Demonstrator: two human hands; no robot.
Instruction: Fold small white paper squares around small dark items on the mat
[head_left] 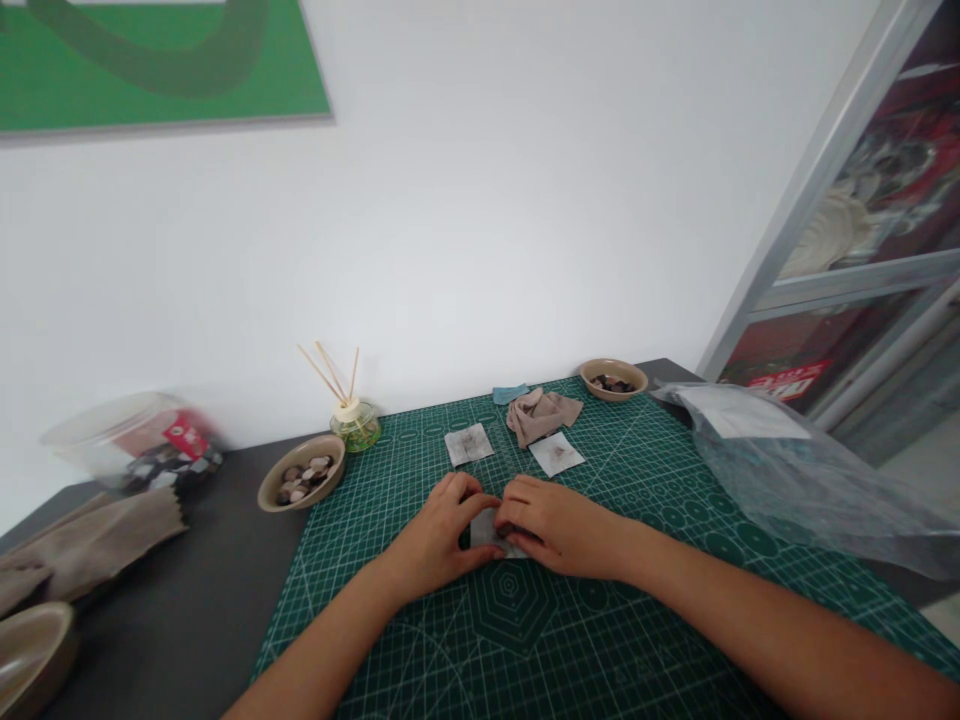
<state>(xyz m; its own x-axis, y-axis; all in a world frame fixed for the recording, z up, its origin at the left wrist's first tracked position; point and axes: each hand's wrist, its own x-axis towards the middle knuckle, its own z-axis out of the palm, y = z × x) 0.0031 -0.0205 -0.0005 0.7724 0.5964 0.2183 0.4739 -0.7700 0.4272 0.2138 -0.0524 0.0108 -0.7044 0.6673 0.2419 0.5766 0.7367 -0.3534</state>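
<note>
On the green gridded cutting mat (420,640) beyond my hands lie two small whitish fabric squares (469,444) and (556,453), a crumpled beige cloth (541,412) and a blue scrap (510,393), with a tan bowl of buttons (301,472), a reed diffuser bottle (355,422) and a crinkled clear plastic bag (795,470) off to the sides; nothing blocks me. My left hand (439,535) and right hand (559,525) both pinch a small pale grey fabric patch (486,528) mid-mat, fingers curled over it. It lies flat, mostly covered, so long axis can't be told.
</note>
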